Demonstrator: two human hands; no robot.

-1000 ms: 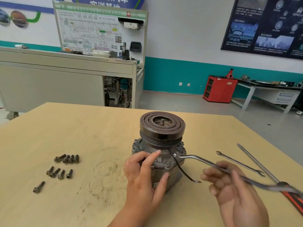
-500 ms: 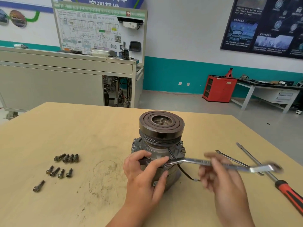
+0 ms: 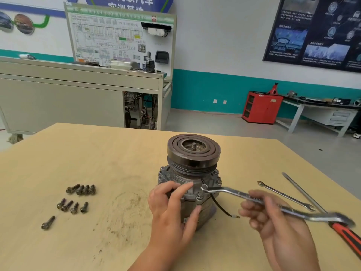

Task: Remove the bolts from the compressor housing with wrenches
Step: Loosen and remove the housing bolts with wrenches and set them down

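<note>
The left hand (image 3: pixel 172 204) clamps the rough cast-metal compressor housing (image 3: pixel 175 177), upright on the pale wooden table (image 3: pixel 97 153), steadying it against torque. At its 3 o'clock the right hand (image 3: pixel 273 218) curls round a shiny offset ring wrench (image 3: pixel 230 192), whose head seems seated on a flange bolt (image 3: pixel 204 187), though blur obscures it. Dark loose bolts (image 3: pixel 81 189) lie at 9 o'clock.

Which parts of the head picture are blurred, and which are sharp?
In the head view, the right hand and the outer end of its wrench are smeared by motion; the compressor, the left hand gripping it and the loose bolts are sharp; light is even.
</note>
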